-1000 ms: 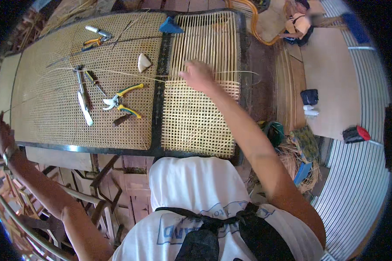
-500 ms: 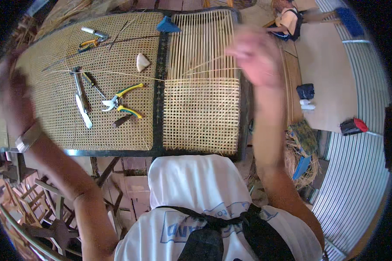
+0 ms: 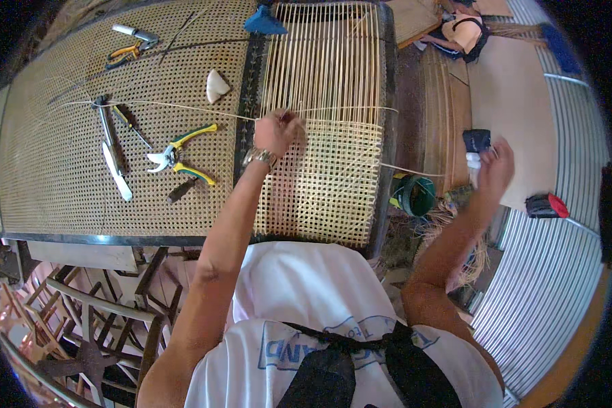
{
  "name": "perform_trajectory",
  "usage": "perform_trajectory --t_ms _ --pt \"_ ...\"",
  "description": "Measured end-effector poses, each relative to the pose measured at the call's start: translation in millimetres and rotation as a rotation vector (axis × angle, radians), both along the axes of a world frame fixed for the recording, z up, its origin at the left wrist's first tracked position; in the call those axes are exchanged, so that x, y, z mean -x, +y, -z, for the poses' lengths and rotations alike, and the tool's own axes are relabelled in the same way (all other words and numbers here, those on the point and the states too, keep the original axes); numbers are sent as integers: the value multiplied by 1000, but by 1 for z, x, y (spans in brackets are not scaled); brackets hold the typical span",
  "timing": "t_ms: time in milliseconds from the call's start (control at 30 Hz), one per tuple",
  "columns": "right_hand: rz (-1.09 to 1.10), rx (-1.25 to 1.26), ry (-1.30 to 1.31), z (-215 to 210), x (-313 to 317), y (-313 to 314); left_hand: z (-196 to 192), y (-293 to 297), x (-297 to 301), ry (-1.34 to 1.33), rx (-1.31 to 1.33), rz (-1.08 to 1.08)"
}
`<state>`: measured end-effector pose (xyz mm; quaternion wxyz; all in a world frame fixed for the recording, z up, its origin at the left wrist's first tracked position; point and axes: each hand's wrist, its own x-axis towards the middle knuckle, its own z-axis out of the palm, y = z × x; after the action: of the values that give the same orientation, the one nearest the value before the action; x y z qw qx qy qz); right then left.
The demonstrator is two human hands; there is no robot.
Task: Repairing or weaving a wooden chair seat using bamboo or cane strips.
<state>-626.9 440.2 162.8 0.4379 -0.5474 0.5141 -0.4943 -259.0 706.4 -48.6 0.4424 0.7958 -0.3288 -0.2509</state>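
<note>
A dark frame holds a half-woven cane panel (image 3: 333, 197): bare upright strands at the far end, finished mesh near me. My left hand (image 3: 277, 132), a watch on its wrist, rests at the edge of the weave with its fingers pinched on a thin cane strand (image 3: 183, 109) that runs left across the finished panel. My right hand (image 3: 494, 170) is out past the frame's right edge. Its fingers are closed on another cane strand (image 3: 411, 170) drawn taut out of the weave.
On the finished cane panel (image 3: 54, 170) at left lie yellow-handled cutters (image 3: 180, 153), a knife, an awl, orange-handled pliers (image 3: 126, 51) and a white wedge (image 3: 216, 85). A blue clamp (image 3: 264, 20) sits at the far edge. A green bucket (image 3: 415, 194) stands right; another person (image 3: 466, 30) sits beyond.
My left hand came in from the far left to the edge of the weave. My right hand left the panel and swung out right, drawing a strand with it.
</note>
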Motion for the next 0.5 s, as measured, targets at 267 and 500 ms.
perform_trajectory --t_ms 267,500 --pt "-881 226 706 112 -250 93 12 18 -61 -155 -50 -219" --pt "-1001 48 1202 150 -287 115 4 -6 -59 223 -126 -142"
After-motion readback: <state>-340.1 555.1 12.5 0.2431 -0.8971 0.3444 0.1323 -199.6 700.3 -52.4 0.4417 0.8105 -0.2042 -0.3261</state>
